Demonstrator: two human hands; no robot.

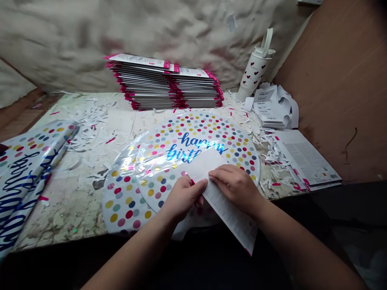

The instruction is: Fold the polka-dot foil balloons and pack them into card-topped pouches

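Observation:
A flat printed card packet (232, 219) is tilted over the table's front edge, its fine print facing up and its plain white end pointing away from me. My left hand (186, 197) pinches its left edge, thumb on top and fingers beneath. The fingertips of my right hand (237, 187) are pressed together on the packet's upper face, close to my left thumb. Beneath the packet lies a round foil balloon (169, 177) with coloured dots and blue "happy birthday" lettering, partly covered by my hands. Another dotted balloon (121, 201) shows under it at the left.
Stacked pink-edged packets (148, 84) stand at the back. A white heart-patterned tumbler (252, 72) and a strip of labels (269, 104) are at back right. More flat packets (311, 159) lie right. Dotted balloons (33, 157) are piled left. Paper scraps (87, 125) litter the table.

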